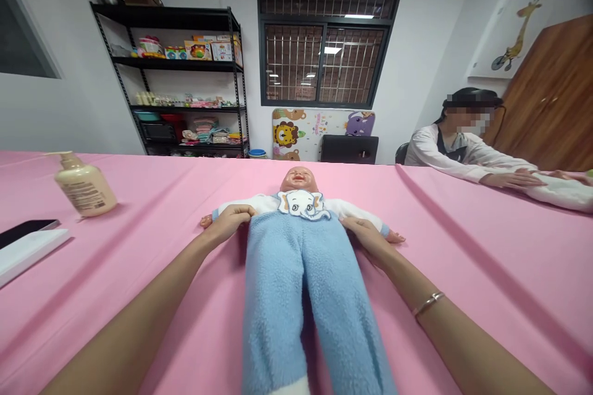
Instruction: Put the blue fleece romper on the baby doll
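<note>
Pink tbl [463,228]: L fingers [244,209] & R fingers [356,223] pinch doll's [299,180] blue outfit [278,259], opp. sides.

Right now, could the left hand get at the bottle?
Probably yes: between the left hand and the bottle, only the doll's hand lies, low on the cloth. The fingers would first have to leave the outfit.
</note>
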A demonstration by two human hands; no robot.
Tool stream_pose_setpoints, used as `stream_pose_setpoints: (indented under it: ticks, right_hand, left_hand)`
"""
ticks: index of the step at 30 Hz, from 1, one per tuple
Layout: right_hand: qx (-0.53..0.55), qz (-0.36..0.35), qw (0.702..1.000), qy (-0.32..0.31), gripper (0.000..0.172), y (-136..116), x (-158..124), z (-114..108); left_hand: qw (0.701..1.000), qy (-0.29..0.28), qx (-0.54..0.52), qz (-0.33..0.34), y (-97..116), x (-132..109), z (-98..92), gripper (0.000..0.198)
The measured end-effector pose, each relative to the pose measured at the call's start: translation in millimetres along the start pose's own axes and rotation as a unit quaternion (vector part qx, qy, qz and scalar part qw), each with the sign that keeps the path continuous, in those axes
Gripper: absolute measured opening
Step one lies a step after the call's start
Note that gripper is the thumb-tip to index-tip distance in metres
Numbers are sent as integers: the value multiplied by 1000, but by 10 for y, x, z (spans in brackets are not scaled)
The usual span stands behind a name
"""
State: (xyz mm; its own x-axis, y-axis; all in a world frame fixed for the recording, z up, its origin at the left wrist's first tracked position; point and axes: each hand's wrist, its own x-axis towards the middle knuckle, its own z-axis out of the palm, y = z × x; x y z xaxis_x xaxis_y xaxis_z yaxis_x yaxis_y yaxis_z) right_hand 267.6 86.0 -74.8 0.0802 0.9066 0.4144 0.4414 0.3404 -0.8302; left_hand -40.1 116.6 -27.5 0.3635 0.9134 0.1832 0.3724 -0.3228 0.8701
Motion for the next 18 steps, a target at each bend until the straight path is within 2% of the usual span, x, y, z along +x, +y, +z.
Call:
stream_pose_setpoints:
  ticks: [4,7,8,11,14,16,18]
  right_hand:
    - [40,41,998,-36,42,-11,11,51]
    - [56,59,996,-43,43,-10,25,65]
    - [59,63,995,-45,43,-7,29,66]
    - [48,63,996,-42,39,25,38,80]
    - [-1,40,999,-37,33,95,43,115]
    - [-50,28,998,-31,30,145,41,142]
    - [-120,28,992,-22,23,181,31,161]
  left_hand:
    - [997,-14,-82,-2,177,-50,42,29]
    - [985,35,-167,-29,172,-46,12,32]
    - [985,44,-163,-33,144,-37,-1,32]
    - [1000,5,-5,-5,17,-6,3,37]
    - [982,-18,187,33,-82,-1,63,39]
    - [961,22,273,26,-64,-23,106,37]
    - [932,93,351,18,52,-54,155,30]
